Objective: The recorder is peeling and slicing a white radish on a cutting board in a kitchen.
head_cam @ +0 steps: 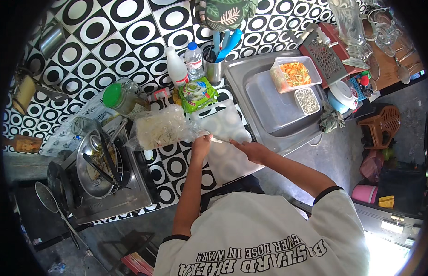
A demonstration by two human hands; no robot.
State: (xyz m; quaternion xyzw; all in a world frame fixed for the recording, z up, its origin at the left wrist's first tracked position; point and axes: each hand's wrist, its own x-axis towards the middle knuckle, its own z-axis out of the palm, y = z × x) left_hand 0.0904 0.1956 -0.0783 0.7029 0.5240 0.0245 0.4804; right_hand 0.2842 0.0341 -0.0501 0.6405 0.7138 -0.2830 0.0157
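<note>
My left hand (201, 145) grips the gathered end of a clear plastic bag (162, 127) with pale contents that I cannot make out. The bag lies on the tiled counter to the left of a translucent white cutting board (229, 162). My right hand (252, 151), over the board's right side, holds what looks like a small knife (217, 139). Its thin, shiny blade points left and reaches the bag's end beside my left fingers. The knife's handle is mostly hidden in my right hand.
A gas stove (131, 200) holds a metal pan (86, 172) with tongs at left. Behind the board are a green packet (198, 95), a water bottle (194, 62) and a utensil cup (214, 70). The steel sink (241, 86) carries a container of chopped vegetables (296, 74) at right.
</note>
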